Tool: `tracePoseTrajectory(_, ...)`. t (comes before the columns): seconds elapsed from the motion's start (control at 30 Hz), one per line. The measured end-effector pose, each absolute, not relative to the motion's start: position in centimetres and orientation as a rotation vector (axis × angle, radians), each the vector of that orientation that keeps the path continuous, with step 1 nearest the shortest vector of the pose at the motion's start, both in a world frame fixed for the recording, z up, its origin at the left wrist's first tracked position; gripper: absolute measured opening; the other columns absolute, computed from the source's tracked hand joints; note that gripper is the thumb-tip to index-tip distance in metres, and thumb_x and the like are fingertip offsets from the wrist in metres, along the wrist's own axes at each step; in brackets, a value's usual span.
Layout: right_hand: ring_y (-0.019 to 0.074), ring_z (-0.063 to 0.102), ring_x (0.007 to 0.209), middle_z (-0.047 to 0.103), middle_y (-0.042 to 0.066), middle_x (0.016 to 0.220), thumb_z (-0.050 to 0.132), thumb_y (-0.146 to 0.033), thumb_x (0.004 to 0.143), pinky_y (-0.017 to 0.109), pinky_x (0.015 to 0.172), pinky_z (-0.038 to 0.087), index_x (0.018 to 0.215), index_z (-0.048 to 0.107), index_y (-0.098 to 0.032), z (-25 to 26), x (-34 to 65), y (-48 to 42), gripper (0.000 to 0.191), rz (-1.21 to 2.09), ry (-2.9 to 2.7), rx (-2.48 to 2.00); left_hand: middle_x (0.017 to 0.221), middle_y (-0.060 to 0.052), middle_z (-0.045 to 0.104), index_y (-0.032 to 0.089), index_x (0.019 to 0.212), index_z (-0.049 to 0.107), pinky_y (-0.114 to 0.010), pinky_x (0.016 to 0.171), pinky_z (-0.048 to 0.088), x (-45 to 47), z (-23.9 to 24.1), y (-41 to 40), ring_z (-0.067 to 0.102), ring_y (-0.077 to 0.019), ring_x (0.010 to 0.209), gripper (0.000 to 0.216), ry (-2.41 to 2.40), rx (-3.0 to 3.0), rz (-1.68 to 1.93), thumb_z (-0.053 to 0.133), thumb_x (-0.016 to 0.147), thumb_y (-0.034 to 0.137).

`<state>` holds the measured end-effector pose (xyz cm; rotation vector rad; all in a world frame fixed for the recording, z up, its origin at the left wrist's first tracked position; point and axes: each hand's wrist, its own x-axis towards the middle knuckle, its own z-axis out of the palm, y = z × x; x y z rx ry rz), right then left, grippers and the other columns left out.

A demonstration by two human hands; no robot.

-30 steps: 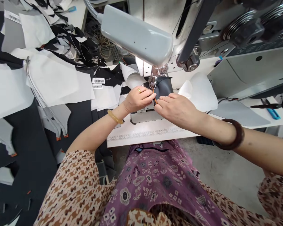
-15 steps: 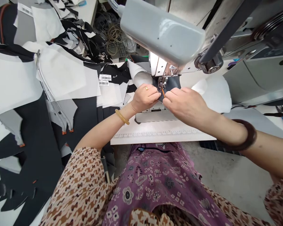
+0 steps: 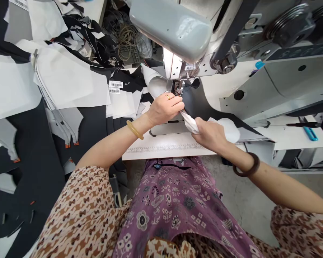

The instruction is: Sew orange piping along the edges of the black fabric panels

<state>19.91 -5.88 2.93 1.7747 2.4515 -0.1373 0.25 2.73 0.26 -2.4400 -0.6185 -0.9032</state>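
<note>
My left hand (image 3: 164, 108) is closed on the edge of a dark fabric piece (image 3: 196, 104) just below the presser foot (image 3: 179, 87) of a grey sewing machine (image 3: 174, 28). It wears a gold ring and a yellow bangle. My right hand (image 3: 210, 134), with a dark bangle at the wrist, grips the white-backed end (image 3: 190, 123) of the same piece, pulled toward me over the machine bed. The dark fabric runs from the needle back to the right across the table.
Piles of black and white cut pieces (image 3: 70, 79) with barcode labels (image 3: 115, 84) cover the table to the left. A ruler strip (image 3: 164, 147) runs along the table's front edge. A blue tool (image 3: 310, 133) lies far right. Rubber bands (image 3: 126, 37) sit behind the machine.
My right hand has drawn back from the needle toward me, pulling the fabric's white-backed end. The orange strip between my fingers is no longer visible. My left hand stays by the presser foot.
</note>
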Motion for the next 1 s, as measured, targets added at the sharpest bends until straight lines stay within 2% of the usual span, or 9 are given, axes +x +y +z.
tracePoseTrajectory(0.17, 0.0114, 0.039, 0.054, 0.057, 0.004, 0.069, 0.046, -0.027, 0.075, 0.025, 0.053, 0.016, 0.085, 0.053, -0.019, 9.3, 19.2, -4.9, 0.015, -0.01, 2.454, 1.752, 0.062, -0.003, 0.051, 0.019, 0.07, 0.049, -0.032, 0.055, 0.034, 0.5, 0.6, 3.5, 0.049, -0.0157, 0.059, 0.037, -0.771, -2.575, -0.876, 0.025, 0.096, 0.028)
tracePoseTrajectory(0.37, 0.0067, 0.033, 0.061, 0.056, 0.006, 0.098, 0.044, -0.017, 0.073, 0.026, 0.055, 0.015, 0.083, 0.054, -0.013, 13.4, 17.8, -2.4, 0.014, 0.205, 2.575, 1.632, 0.063, -0.003, 0.055, 0.02, 0.071, 0.05, -0.029, 0.051, 0.035, 0.0, 1.1, 4.7, 0.052, -0.0146, 0.059, 0.029, -0.724, -2.618, -0.892, 0.036, 0.093, 0.031)
tracePoseTrajectory(0.5, 0.006, 0.029, 0.06, 0.053, 0.003, 0.109, 0.043, -0.016, 0.072, 0.024, 0.053, 0.014, 0.086, 0.055, -0.014, 13.1, 17.2, -2.3, 0.019, 0.202, 2.668, 1.528, 0.064, -0.003, 0.06, 0.02, 0.075, 0.055, -0.028, 0.05, 0.039, -0.3, 0.8, 4.6, 0.056, -0.0138, 0.059, 0.028, -0.693, -2.551, -0.888, 0.039, 0.092, 0.036)
tracePoseTrajectory(0.6, 0.0084, 0.032, 0.061, 0.056, 0.004, 0.1, 0.044, -0.014, 0.074, 0.025, 0.054, 0.014, 0.087, 0.058, -0.014, 11.9, 16.4, -3.5, 0.019, 0.223, 2.705, 1.427, 0.061, -0.002, 0.06, 0.02, 0.073, 0.056, -0.027, 0.049, 0.042, -0.6, 0.4, 4.2, 0.057, -0.0129, 0.056, 0.034, -0.639, -2.513, -0.863, 0.039, 0.092, 0.043)
tracePoseTrajectory(0.7, 0.0121, 0.036, 0.063, 0.057, 0.008, 0.082, 0.034, -0.008, 0.081, 0.028, 0.055, 0.014, 0.081, 0.059, -0.013, 9.6, 15.6, -5.3, 0.026, 0.273, 2.751, 1.318, 0.078, -0.004, 0.068, 0.017, 0.085, 0.058, -0.026, 0.058, 0.051, -1.1, 0.3, 3.6, 0.062, -0.0122, 0.066, 0.027, -0.479, -2.471, -0.856, 0.037, 0.095, 0.031)
tracePoseTrajectory(0.8, 0.0151, 0.042, 0.069, 0.056, 0.01, 0.076, 0.028, -0.003, 0.084, 0.029, 0.057, 0.015, 0.075, 0.059, -0.012, 7.1, 15.7, -6.5, 0.034, 0.31, 2.794, 1.241, 0.098, -0.007, 0.069, 0.014, 0.096, 0.057, -0.027, 0.073, 0.056, -1.6, 0.5, 3.1, 0.065, -0.0118, 0.085, 0.02, -0.297, -2.41, -0.803, 0.038, 0.093, 0.012)
tracePoseTrajectory(0.87, 0.0159, 0.044, 0.074, 0.058, 0.009, 0.078, 0.027, -0.001, 0.084, 0.028, 0.058, 0.015, 0.076, 0.059, -0.013, 6.1, 16.3, -6.7, 0.035, 0.319, 2.804, 1.224, 0.097, -0.008, 0.069, 0.012, 0.097, 0.058, -0.026, 0.076, 0.056, -1.7, 0.7, 2.8, 0.065, -0.0122, 0.089, 0.02, -0.264, -2.402, -0.738, 0.039, 0.092, 0.009)
tracePoseTrajectory(1.0, 0.0145, 0.046, 0.074, 0.061, 0.008, 0.086, 0.031, -0.002, 0.084, 0.027, 0.058, 0.016, 0.077, 0.058, -0.014, 5.6, 17.8, -6.3, 0.03, 0.318, 2.868, 1.25, 0.089, -0.006, 0.07, 0.013, 0.095, 0.059, -0.026, 0.07, 0.056, -1.5, 0.3, 2.3, 0.066, -0.0136, 0.087, 0.019, -0.398, -2.405, -0.718, 0.04, 0.092, 0.011)
